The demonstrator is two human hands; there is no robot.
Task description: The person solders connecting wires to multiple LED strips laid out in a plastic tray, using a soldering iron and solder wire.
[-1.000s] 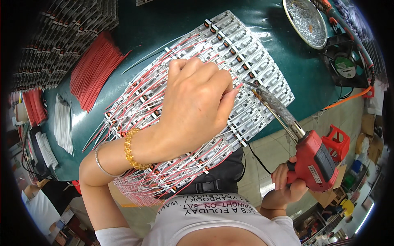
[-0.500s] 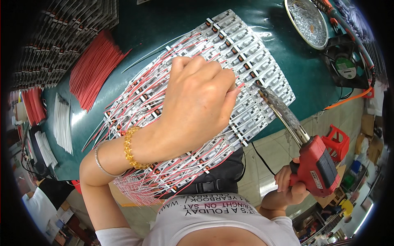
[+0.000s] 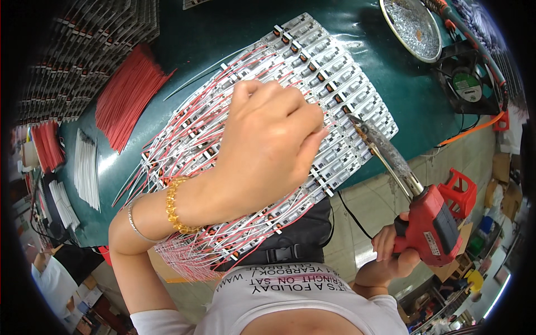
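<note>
Dark green table [image 3: 391, 72] fills the upper view, its right-hand edge slanting along a tiled floor [image 3: 357, 209], where a red stool [image 3: 460, 192] stands. Bare green surface lies beyond the rows of pale circuit boards [image 3: 340, 78], giving open room toward the round metal dish [image 3: 430, 59] and the small fan [image 3: 466, 86] on the right. On the left, a narrower gap parts the boards from a bundle of red wires [image 3: 128, 100] and a bundle of white wires [image 3: 85, 173].

The boards lie at the middle, side by side, each with its long axis running from lower left to upper right; red and white leads trail from their left ends. Their near side reaches past the table edge toward the person.

The right hand [image 3: 396, 251] is wrapped closed around the handle of a red soldering gun [image 3: 432, 226], whose barrel points up and left, its dark tip at the boards; contact cannot be told. The left hand [image 3: 273, 131] is curled over the boards, thumb near forefinger; whether it pinches anything is hidden.
</note>
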